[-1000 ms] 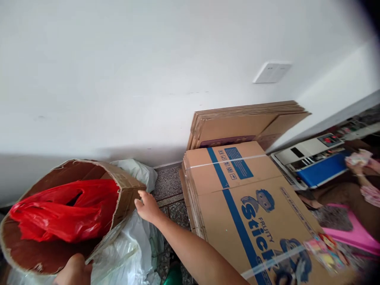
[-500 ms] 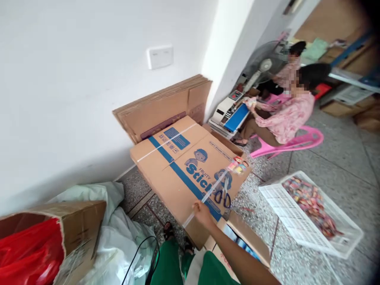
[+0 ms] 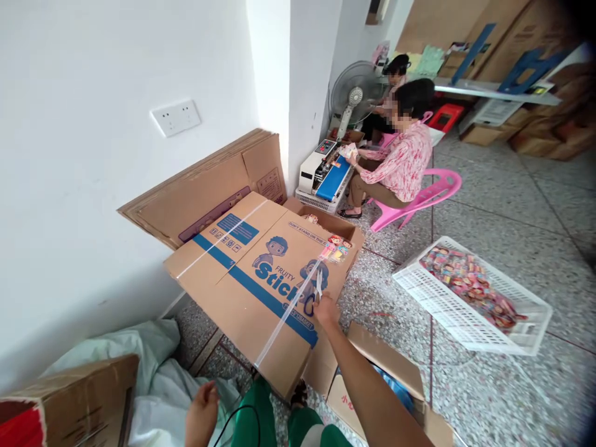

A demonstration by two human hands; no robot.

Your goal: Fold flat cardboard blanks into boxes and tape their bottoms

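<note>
My right hand (image 3: 327, 310) is closed round a handle of the scissors (image 3: 318, 287), whose pale blades point away from me over the carton. Under them is a stack of flattened cardboard cartons (image 3: 242, 292), printed in blue with "Fruity Stick" and bound by two white straps. The nearer strap (image 3: 284, 326) runs just left of the scissors. A colourful cartoon packet (image 3: 336, 246) rests on the cardboard near its far right edge. My left hand (image 3: 203, 406), low in the view, has its fingers curled in and shows nothing in them; it is apart from the stack.
More flat cartons (image 3: 200, 186) lean on the wall. Right of me, a white plastic basket (image 3: 400, 276) holds colourful packets. An opened box (image 3: 386, 351) stands by my legs, plastic sacks (image 3: 153, 347) lie left. Two people sit beyond, near a sealing machine (image 3: 321, 171) and a fan (image 3: 355, 96).
My right hand has left the near strap and moved right and up, taking hold of the scissors. My left hand has come into view. The camera has turned rightward.
</note>
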